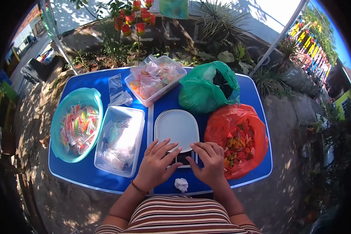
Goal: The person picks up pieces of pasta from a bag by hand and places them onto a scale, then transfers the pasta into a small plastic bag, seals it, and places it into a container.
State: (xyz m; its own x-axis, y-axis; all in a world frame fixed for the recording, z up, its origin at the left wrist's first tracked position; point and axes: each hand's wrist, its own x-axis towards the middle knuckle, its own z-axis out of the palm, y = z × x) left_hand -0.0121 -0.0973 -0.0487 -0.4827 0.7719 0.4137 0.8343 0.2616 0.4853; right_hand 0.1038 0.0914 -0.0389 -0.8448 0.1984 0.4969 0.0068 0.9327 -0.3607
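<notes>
A white kitchen scale (176, 126) with a bare, rounded weighing plate sits at the middle of the blue table. My left hand (159, 162) is at the scale's front left corner, fingers apart and nothing in them. On the opposite corner, my right hand (208, 160) has its fingers spread and bent, also holding nothing. Both sets of fingertips overlap the plate's near edge, and the dark display panel (182, 157) shows partly between the hands. A crumpled white wad (181, 185) lies just in front of the scale.
On the left stand a teal basin (55, 134) of small filled packets and a clear tub (138, 156) of plastic bags. Behind are another tub (147, 102) of packets and a green bag (199, 89). An open red bag (218, 126) holds colourful pieces at right.
</notes>
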